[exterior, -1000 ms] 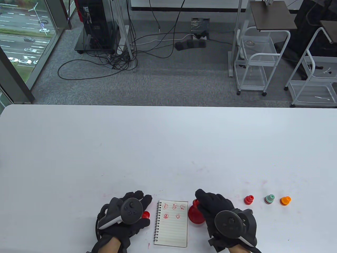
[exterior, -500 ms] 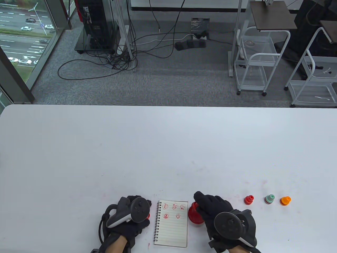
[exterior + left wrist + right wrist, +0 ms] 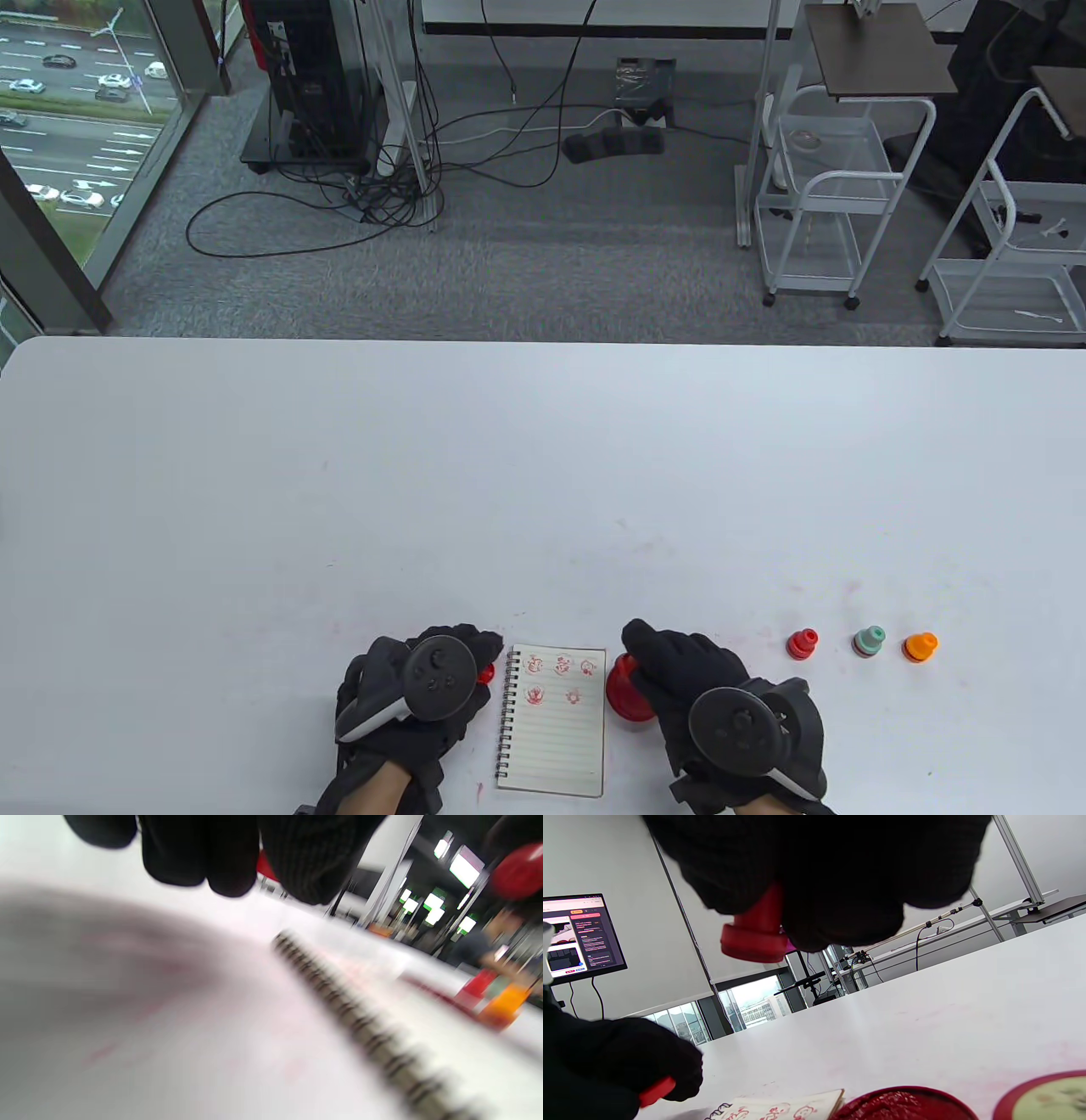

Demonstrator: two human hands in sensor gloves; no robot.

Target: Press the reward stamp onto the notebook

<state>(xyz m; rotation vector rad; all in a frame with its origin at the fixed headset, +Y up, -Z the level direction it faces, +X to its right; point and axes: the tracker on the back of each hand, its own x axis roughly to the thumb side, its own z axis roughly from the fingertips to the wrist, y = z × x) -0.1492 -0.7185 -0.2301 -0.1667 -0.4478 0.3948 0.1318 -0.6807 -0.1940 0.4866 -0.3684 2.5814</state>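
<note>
A small spiral notebook (image 3: 553, 722) lies open near the table's front edge, with several red stamp prints on the top of its page. My right hand (image 3: 653, 662) grips a red stamp (image 3: 755, 933) and holds it above an open red ink pad (image 3: 903, 1105), just right of the notebook. In the table view the ink pad (image 3: 626, 698) is partly under that hand. My left hand (image 3: 475, 658) holds a small red piece (image 3: 485, 675) at the notebook's upper left corner, beside the spiral (image 3: 360, 1027). What the piece is cannot be told.
Three small stamps stand in a row to the right: red (image 3: 802, 643), green (image 3: 868, 641) and orange (image 3: 920, 647). A red-rimmed lid (image 3: 1048, 1099) lies next to the ink pad. Faint red ink smears mark the white table (image 3: 543, 475).
My left hand has moved right and slightly away from me, up to the notebook's spiral edge, with the red piece in it. My right hand has barely shifted over the ink pad.
</note>
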